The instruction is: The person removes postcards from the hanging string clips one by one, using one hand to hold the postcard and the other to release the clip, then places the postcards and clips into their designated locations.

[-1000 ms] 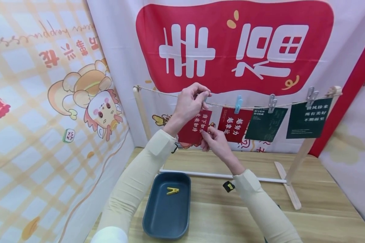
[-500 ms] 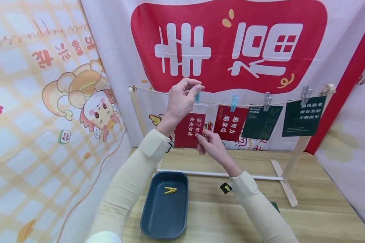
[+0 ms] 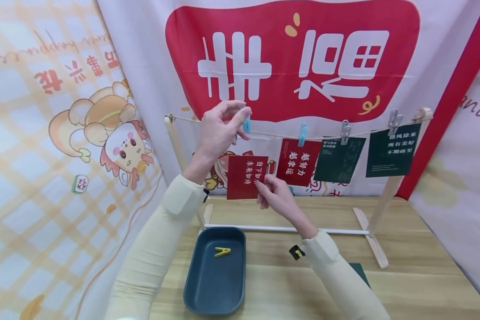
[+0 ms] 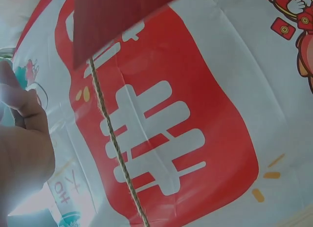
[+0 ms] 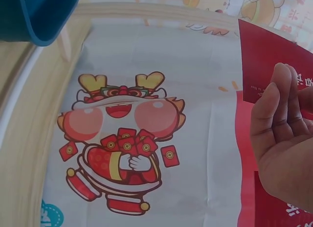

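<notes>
"What has the left hand (image 3: pixel 218 131) got?"

"Its grip pinches a slim, pale blue clothespin (image 3: pixel 246 125), right beside the rough, twisted twine (image 4: pixel 112 136). Whether the two touch, I can't tell."

"And the right hand (image 3: pixel 279 195)?"

"It's grasping the right edge of a flat, square-cornered red card (image 3: pixel 243 175), printed in white. That card is below the twine, apart from it, towards the left."

"What's pegged further right?"

"A second red card (image 3: pixel 297 161) under a matching blue peg (image 3: pixel 302 134), then two dark green cards (image 3: pixel 339 168) under grey pegs (image 3: pixel 345 134)."

"And the stand?"

"Pale wooden posts (image 3: pixel 386 198) either end, joined low down by a straight white rod (image 3: pixel 304 230)."

"Anything on the tabletop (image 3: pixel 288 289)?"

"A dark blue tray (image 3: pixel 215 286) with rounded corners, near left on the streaky wood grain. A V-shaped yellow clothespin (image 3: pixel 222 252) lies inside, towards the far end."
</notes>
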The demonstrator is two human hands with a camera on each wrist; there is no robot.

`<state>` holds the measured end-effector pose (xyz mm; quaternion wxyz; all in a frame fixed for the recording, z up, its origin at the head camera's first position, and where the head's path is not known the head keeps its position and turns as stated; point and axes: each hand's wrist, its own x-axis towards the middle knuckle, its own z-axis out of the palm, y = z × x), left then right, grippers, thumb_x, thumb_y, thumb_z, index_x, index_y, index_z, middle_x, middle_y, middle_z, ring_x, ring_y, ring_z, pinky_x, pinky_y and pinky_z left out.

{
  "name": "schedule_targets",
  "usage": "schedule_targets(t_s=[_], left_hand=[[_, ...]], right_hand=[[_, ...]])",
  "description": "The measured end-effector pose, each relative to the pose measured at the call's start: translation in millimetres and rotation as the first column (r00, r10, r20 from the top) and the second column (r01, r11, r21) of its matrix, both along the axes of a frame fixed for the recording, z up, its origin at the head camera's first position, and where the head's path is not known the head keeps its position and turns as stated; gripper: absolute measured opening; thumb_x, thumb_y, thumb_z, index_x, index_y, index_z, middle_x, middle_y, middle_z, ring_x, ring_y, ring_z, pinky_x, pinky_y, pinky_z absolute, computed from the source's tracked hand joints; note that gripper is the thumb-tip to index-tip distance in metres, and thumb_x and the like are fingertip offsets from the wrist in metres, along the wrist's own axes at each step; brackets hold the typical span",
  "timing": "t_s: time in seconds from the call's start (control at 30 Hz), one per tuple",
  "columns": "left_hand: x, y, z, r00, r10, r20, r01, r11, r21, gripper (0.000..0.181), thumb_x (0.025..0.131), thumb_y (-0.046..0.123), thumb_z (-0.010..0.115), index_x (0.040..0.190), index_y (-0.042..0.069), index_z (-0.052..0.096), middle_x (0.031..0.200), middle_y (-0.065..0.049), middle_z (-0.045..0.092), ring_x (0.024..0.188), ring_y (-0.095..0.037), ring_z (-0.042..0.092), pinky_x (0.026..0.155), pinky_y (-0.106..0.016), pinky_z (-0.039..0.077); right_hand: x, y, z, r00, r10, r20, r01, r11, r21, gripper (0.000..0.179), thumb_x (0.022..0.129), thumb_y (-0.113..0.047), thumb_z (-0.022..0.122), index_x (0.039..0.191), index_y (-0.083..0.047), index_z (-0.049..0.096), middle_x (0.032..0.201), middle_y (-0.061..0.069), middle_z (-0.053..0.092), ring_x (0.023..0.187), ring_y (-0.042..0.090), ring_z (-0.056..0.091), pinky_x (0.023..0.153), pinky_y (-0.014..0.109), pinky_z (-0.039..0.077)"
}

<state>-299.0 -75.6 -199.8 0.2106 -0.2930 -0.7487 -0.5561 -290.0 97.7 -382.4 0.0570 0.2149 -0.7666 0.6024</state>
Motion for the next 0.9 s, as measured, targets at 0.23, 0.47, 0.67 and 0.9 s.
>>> schedule_targets(t_s=[0.23, 0.47, 0.67, 0.9], left_hand=[[9.7, -8.9, 1.1, 0.998, -0.042, 0.046, 0.043, 0.999, -0.02, 0.043, 0.093, 0.029, 0.067, 0.132, 0.013, 0.058, 0.111, -0.008, 0.072, 0.079, -0.017, 0.074, 0.074, -0.028, 0.06], [18.6, -19.8, -9.3, 0.987, -0.118, 0.105, 0.129, 0.986, -0.102, 0.04, 0.095, 0.019, 0.065, 0.132, 0.01, 0.057, 0.117, -0.012, 0.071, 0.093, -0.017, 0.074, 0.081, -0.029, 0.059], [25.2, -26.0, -20.5, 0.979, -0.159, 0.127, 0.176, 0.975, -0.139, 0.039, 0.093, 0.014, 0.066, 0.129, 0.005, 0.053, 0.117, -0.012, 0.069, 0.097, -0.021, 0.074, 0.086, -0.031, 0.058], [36.4, -36.6, -34.5, 0.976, -0.177, 0.125, 0.196, 0.968, -0.158, 0.038, 0.093, 0.01, 0.066, 0.127, 0.005, 0.05, 0.116, -0.013, 0.068, 0.099, -0.026, 0.073, 0.082, -0.031, 0.059]], right_hand=[[31.8, 8, 18.3, 1.0, -0.001, 0.01, 0.001, 0.999, -0.036, 0.022, 0.101, -0.017, 0.054, 0.106, 0.004, 0.056, 0.078, 0.031, 0.063, 0.06, 0.038, 0.064, 0.056, 0.033, 0.058], [24.7, 23, -12.6, 0.997, -0.044, 0.06, 0.05, 0.994, -0.102, 0.03, 0.102, -0.027, 0.052, 0.089, 0.0, 0.051, 0.069, 0.027, 0.061, 0.049, 0.027, 0.059, 0.048, 0.033, 0.054], [30.0, 37, -26.5, 0.992, -0.063, 0.11, 0.079, 0.985, -0.15, 0.041, 0.102, -0.038, 0.051, 0.09, 0.001, 0.051, 0.06, 0.012, 0.057, 0.046, 0.021, 0.057, 0.047, 0.033, 0.053], [31.9, 50, -44.2, 0.979, 0.003, 0.202, 0.045, 0.971, -0.233, 0.042, 0.102, -0.041, 0.048, 0.089, -0.002, 0.049, 0.054, 0.002, 0.052, 0.045, 0.015, 0.053, 0.048, 0.03, 0.05]])
